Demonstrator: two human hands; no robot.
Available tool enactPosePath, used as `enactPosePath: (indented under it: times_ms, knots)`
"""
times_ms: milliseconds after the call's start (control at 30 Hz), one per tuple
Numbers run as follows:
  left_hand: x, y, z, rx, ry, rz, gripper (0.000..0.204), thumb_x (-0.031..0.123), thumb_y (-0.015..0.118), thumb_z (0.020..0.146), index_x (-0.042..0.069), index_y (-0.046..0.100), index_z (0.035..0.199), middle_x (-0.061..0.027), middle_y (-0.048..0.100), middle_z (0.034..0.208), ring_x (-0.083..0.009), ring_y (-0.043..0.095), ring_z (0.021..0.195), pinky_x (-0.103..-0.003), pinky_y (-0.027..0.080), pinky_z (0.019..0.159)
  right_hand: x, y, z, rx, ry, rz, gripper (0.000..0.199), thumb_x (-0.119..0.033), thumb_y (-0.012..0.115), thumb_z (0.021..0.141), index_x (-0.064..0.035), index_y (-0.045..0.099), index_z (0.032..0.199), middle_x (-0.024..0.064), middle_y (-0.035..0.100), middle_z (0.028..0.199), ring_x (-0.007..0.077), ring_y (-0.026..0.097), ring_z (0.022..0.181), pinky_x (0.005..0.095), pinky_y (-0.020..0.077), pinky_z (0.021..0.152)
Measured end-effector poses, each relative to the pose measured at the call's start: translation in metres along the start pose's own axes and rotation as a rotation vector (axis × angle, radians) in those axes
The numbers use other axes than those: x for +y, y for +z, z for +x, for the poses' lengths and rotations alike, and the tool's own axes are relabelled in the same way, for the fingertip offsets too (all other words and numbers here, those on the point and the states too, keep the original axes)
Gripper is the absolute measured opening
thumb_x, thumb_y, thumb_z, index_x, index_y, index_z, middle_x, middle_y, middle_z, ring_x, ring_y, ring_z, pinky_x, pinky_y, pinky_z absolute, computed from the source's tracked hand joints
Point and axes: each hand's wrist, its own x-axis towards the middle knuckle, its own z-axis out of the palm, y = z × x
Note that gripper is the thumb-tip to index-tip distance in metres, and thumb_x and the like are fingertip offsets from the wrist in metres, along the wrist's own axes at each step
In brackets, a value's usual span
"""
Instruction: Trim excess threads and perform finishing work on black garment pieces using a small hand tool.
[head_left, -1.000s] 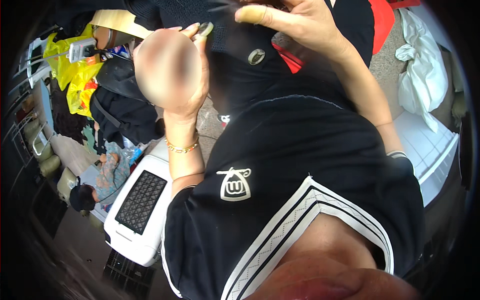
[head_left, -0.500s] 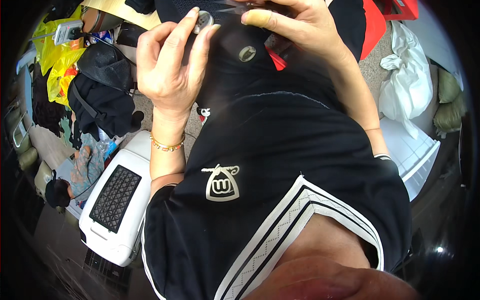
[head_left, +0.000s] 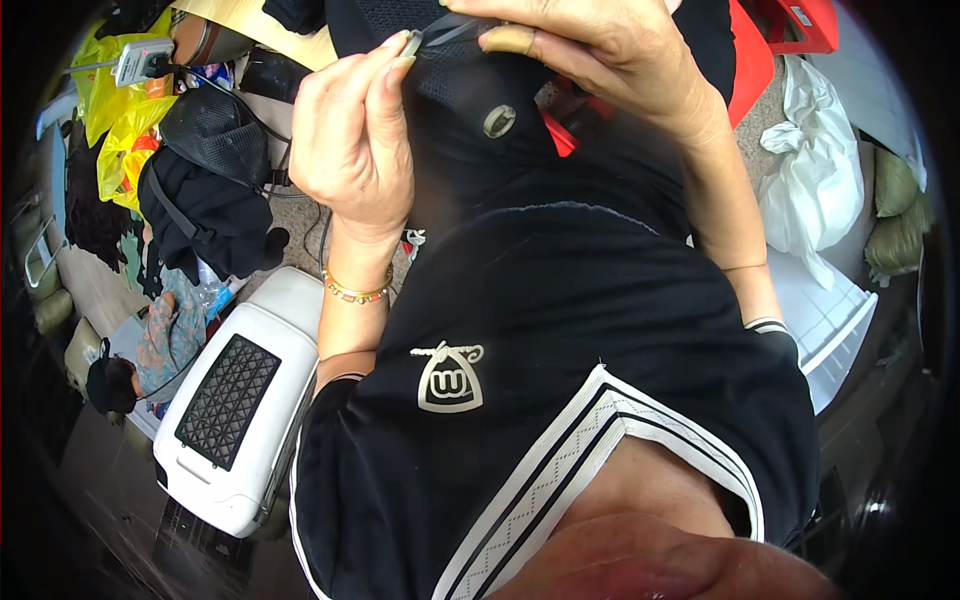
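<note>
At the frame's top centre, the left hand [head_left: 352, 145] pinches a small disc [head_left: 413, 44]; the right hand [head_left: 625, 50] grasps a grey bladed tool [head_left: 450, 34] beside it. A round piece [head_left: 499, 121] lies lower, on dark cloth [head_left: 460, 165].

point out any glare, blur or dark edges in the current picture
Head view: the outer rim fades to black; a small bright glare spot shows low on the right; the thin grey tool between the left hand and right hand looks soft, while the white case is fairly crisp.
</note>
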Motion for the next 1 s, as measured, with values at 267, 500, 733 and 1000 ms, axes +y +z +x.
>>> enactPosePath:
  times_ms: [267,500,733,1000]
  knots:
    - [0.006,0.004,-0.002,0.052,-0.234,-0.152,0.011,0.005,0.065,0.091,-0.001,0.074,0.095,-0.0094,0.071,0.085,-0.0170,0.064,0.077,-0.026,0.051,0.071,0.002,0.008,-0.004,0.062,-0.005,0.002,0.034,-0.011,0.078,0.074,-0.0056,0.070,0.107,0.0051,0.059,0.086,0.0207,0.059,0.075,0.0305,0.0493,0.065]
    - [0.004,0.007,-0.004,0.092,-0.323,-0.244,0.012,0.007,0.065,0.092,-0.001,0.074,0.095,-0.0090,0.069,0.084,-0.0156,0.063,0.079,-0.025,0.050,0.072,-0.003,0.007,0.002,0.113,-0.029,0.064,0.034,-0.009,0.078,0.073,-0.0053,0.070,0.106,0.0054,0.058,0.084,0.0209,0.059,0.075,0.0309,0.0493,0.064]
    - [0.008,0.002,0.000,0.058,-0.342,-0.225,0.012,0.006,0.065,0.092,-0.001,0.074,0.094,-0.0092,0.069,0.084,-0.0154,0.063,0.077,-0.025,0.050,0.071,-0.005,0.008,0.003,0.067,-0.015,0.028,0.034,-0.010,0.078,0.072,-0.0063,0.070,0.106,0.0048,0.058,0.084,0.0206,0.059,0.075,0.0307,0.0495,0.064]
    - [0.010,0.001,0.003,0.036,-0.371,-0.229,0.011,0.004,0.064,0.092,-0.002,0.074,0.093,-0.0090,0.069,0.085,-0.0154,0.063,0.077,-0.025,0.050,0.071,-0.003,0.004,0.006,0.055,-0.037,0.027,0.035,-0.011,0.078,0.072,-0.0073,0.071,0.106,0.0040,0.058,0.084,0.0199,0.059,0.075,0.0299,0.0498,0.065]
